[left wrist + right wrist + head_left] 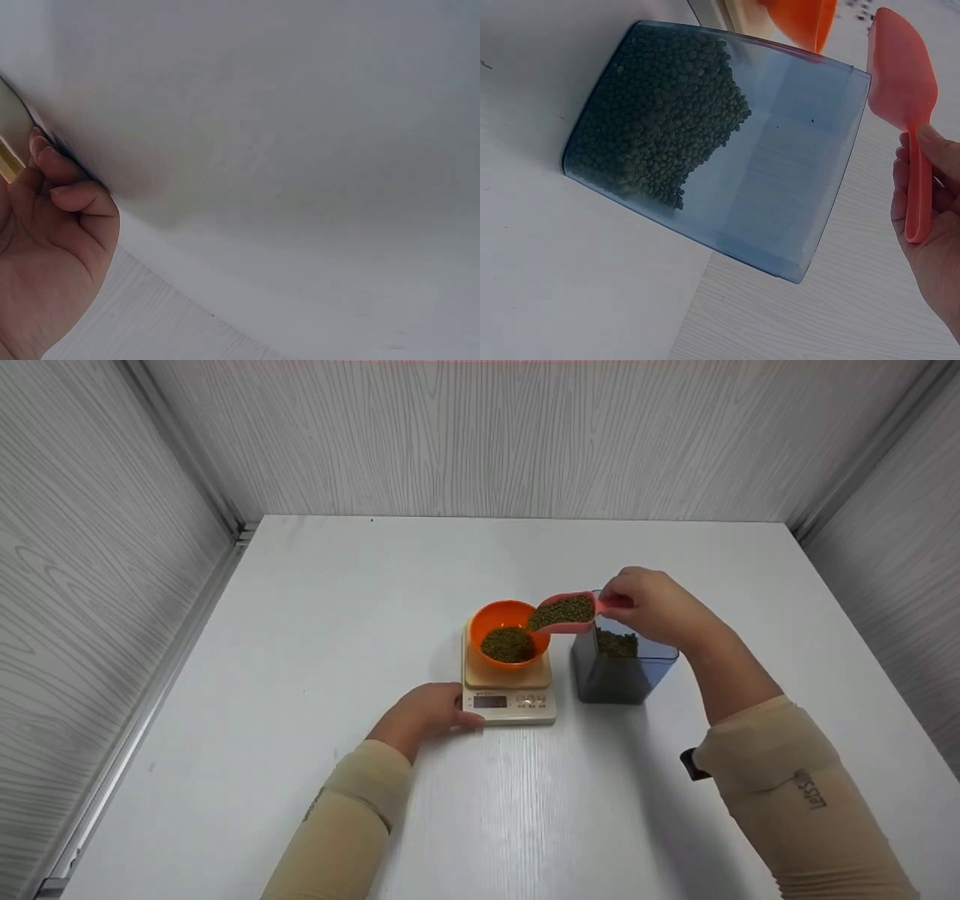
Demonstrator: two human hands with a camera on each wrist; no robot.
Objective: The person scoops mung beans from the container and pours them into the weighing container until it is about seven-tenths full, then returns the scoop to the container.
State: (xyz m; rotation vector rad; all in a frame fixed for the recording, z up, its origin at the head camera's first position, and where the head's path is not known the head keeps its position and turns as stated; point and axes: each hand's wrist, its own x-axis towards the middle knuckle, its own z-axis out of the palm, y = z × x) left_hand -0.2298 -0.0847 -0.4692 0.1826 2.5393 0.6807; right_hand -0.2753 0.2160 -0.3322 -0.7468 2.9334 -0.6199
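Observation:
My right hand (651,604) grips the handle of a pink scoop (901,71) heaped with small green grains that look like mung beans (566,612). The scoop's lip tips over the right rim of an orange bowl (487,616), and loose grains show in the air near it in the right wrist view. More grains lie in the bowl, which sits on a cream kitchen scale (510,715). My left hand (431,711) holds the scale's front left corner, thumb along the front edge; its fingers (64,166) are curled against the side. The display's digits are unreadable.
A clear bluish-grey container (795,172), partly filled with the same grains, stands right of the scale, below my right hand. The white table (352,607) is bounded by a pale wood-grain panel (510,442) at the back and others at both sides.

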